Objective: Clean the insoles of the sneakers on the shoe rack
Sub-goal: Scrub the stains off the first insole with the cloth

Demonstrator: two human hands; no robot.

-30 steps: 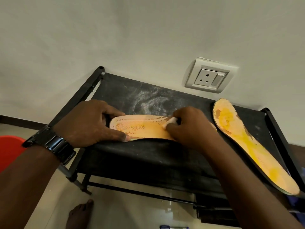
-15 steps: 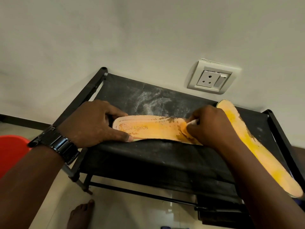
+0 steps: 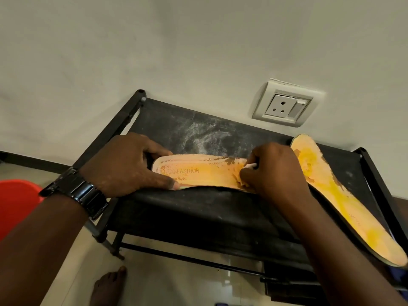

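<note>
My left hand (image 3: 123, 164) grips the heel end of the insole (image 3: 203, 173), thumb on its near edge and fingers curled behind, pinning it along the front edge of the rack (image 3: 220, 208), toward the left. My right hand (image 3: 273, 171) is closed on a small white piece (image 3: 250, 166), cloth or sponge I cannot tell, pressed to the insole's middle. The orange skin there is already flaking, so I judge hard rubbing could peel more off. The rack's top looks like sagging fabric, so heavy pressure could buckle the insole. The second insole (image 3: 344, 199) lies along the right edge, its near end seemingly past the front right corner, just beside my right forearm; a wide stroke could knock it off. The black top is dusty, with white smears toward the back. Behind it is a pale wall with a socket (image 3: 284, 106); at the left is something red (image 3: 15, 202).
</note>
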